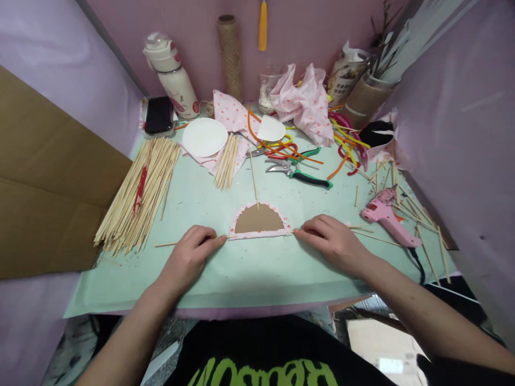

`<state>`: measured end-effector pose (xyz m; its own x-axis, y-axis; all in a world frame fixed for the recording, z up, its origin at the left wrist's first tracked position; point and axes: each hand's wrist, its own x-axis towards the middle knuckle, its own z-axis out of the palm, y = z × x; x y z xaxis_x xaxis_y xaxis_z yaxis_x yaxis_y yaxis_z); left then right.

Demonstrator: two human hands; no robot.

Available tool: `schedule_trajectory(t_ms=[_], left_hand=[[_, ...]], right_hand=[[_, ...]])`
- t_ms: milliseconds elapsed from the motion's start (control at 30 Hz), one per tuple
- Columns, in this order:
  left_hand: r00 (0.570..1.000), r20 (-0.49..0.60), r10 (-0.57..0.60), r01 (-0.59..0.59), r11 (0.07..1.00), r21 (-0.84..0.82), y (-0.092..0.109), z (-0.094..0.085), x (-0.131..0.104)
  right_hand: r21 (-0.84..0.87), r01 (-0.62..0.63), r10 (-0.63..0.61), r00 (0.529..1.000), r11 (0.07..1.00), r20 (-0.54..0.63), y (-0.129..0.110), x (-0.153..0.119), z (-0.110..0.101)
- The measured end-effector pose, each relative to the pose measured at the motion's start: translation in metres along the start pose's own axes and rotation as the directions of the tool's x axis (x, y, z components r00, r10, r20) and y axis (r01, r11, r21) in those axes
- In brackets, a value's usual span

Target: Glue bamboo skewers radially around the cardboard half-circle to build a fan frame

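Observation:
A half-round cardboard piece (259, 219) edged with pink dotted cloth lies flat, its straight side toward me. A thin wooden stick (166, 245) runs along that straight side. My left hand (193, 247) pinches the stick at the piece's left corner, fingers closed. At the right corner my right hand (332, 240) is closed, thumb and index fingertip by the cloth edge; sticks show beyond it, and what it grips is partly hidden. Another upright-lying stick (254, 179) touches the top of the curve.
A big bundle of sticks (139, 198) lies left, beside a cardboard sheet (52, 198). Green-handled pruners (308, 177), scissors, pipe cleaners and a white disc (204, 137) lie behind. A pink glue gun (388, 217) and loose sticks are right. A bottle (177, 88) stands at back.

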<state>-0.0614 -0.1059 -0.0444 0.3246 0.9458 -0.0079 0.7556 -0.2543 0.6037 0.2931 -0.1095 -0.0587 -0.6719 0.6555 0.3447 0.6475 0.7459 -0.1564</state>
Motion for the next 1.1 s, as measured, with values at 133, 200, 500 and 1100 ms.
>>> schedule_trajectory(t_ms=[133,200,500,1100], left_hand=[[1.0,0.008,-0.022,0.022,1.0,-0.012,0.001,-0.0006,0.0001],[1.0,0.008,0.008,-0.008,1.0,-0.001,0.001,-0.0005,-0.0001],[0.994,0.01,0.109,-0.109,0.991,0.083,-0.0049,0.0013,-0.0018],[0.999,0.025,0.022,-0.022,0.999,0.034,0.001,0.0003,-0.0006]], right_hand=[[0.006,-0.001,0.001,1.0,1.0,0.01,0.0002,0.0005,-0.0008],[0.011,-0.004,0.004,1.0,1.0,0.015,-0.0001,0.0008,-0.0015],[-0.02,0.021,-0.021,1.0,1.0,0.013,0.0005,0.0009,-0.0018],[0.015,-0.019,0.019,1.0,1.0,0.019,0.0005,-0.0008,0.0001]])
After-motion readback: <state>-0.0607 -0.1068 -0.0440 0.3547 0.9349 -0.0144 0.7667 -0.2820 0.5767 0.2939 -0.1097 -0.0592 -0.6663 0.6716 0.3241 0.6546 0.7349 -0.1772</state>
